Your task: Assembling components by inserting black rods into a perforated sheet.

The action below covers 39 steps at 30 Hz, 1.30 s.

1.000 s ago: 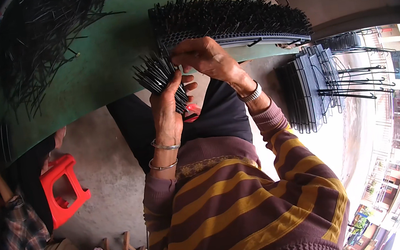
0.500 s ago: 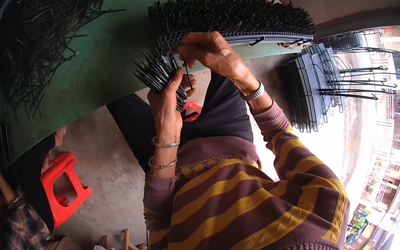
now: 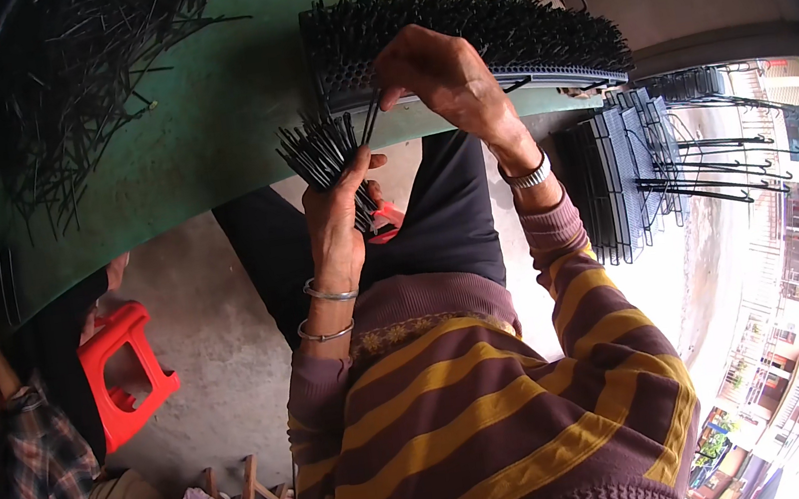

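- Centrally, just above mid-frame, stands the bundle of thin black sticks point(image 3: 318, 154): dark, slender, slightly shiny, its tips fanned unevenly toward the upper left.
- Your left hand point(image 3: 335, 200) wraps around it, thumb across the front, probably gripping low to leave the tips loose and reachable.
- Your right hand point(image 3: 448, 80) pinches a stick point(image 3: 371, 117) between thumb and fingertips, presumably high up for finer control; I cannot tell whether a second is pinched too.
- Behind that hand, upper centre to right, a perforated holder point(image 3: 344, 82) bristles with black pieces, seemingly set near the edge for easy reach.
- On the green bench point(image 3: 231, 120), a loose black pile point(image 3: 86, 89) lies upper left, likely apart to avoid tangling.
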Available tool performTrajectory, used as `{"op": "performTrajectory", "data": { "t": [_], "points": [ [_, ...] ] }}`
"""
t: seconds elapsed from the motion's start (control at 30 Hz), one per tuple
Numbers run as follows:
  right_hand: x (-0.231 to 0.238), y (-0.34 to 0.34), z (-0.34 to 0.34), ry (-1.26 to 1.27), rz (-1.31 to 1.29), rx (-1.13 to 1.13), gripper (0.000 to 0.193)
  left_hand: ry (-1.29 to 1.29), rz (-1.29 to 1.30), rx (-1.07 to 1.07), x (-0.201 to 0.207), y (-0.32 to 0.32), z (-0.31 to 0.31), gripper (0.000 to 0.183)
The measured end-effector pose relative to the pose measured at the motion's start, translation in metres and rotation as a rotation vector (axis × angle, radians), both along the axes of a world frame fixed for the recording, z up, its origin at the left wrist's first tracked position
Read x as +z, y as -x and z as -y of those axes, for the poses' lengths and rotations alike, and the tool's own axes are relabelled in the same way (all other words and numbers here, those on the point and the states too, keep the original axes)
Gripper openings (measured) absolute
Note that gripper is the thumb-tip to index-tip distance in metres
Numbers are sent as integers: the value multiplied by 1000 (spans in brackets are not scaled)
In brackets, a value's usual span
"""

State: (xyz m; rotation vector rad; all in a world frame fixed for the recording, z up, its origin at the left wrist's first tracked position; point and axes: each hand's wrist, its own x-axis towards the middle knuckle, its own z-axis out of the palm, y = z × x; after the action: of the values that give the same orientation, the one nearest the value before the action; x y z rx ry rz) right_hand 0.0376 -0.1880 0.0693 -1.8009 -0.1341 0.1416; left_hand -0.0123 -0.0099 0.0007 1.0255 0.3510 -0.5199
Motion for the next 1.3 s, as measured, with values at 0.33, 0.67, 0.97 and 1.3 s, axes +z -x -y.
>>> {"op": "performTrajectory", "data": {
  "t": [0.33, 0.67, 0.97, 1.3],
  "points": [
    [-8, -22, -4, 215, 454, -343, 7, 225, -201, 21, 2, -4, 2, 16],
    [-5, -22, 4, 372, 525, -308, 5, 209, -140, 58, 2, -7, 4, 19],
    [1, -25, 9, 388, 518, -165, 7, 165, -132, 51, 2, -5, 4, 19],
    [-12, -42, 2, 632, 674, -86, 10, 128, -125, 58, 5, -6, 5, 22]
  ]
}}
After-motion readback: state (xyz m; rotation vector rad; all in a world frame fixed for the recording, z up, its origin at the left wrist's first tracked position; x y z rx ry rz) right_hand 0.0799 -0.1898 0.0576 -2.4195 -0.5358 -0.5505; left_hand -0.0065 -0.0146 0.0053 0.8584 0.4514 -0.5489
